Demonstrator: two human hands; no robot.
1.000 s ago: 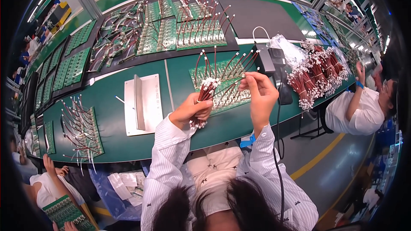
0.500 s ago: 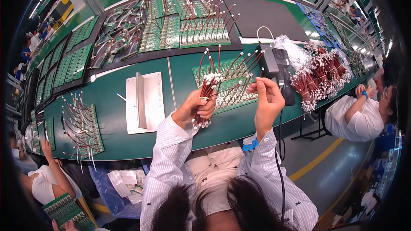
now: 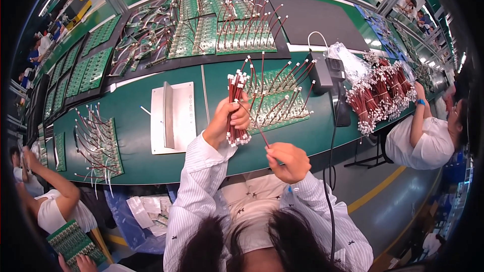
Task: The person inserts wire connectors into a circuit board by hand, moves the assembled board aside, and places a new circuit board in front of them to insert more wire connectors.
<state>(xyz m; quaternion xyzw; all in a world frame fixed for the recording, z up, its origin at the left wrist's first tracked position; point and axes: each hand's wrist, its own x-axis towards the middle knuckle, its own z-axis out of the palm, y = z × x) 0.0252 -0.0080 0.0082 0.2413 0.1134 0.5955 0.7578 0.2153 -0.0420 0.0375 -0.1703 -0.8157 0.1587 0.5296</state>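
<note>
My left hand (image 3: 229, 120) is closed around an upright bundle of dark red cables (image 3: 236, 90) with white connectors at both ends. From that bundle a single cable (image 3: 258, 131) runs down to the right. My right hand (image 3: 289, 162) pinches its lower end, nearer to me than the left hand and to its right. Just beyond my hands lies a green circuit board panel (image 3: 282, 113) with several cables standing up from it. My left hand hides part of this panel's left side.
A metal plate with an upright fin (image 3: 189, 121) lies left of my hands. Cable bundles (image 3: 378, 93) are piled right, beside a black power adapter (image 3: 319, 74) and its cord. Wired panels (image 3: 247, 38) line the back; another wired panel (image 3: 112, 146) lies left. Co-workers sit both sides.
My right hand has come down and left from beside the adapter and now pinches a cable out of the bundle. My left hand has turned the bundle more upright.
</note>
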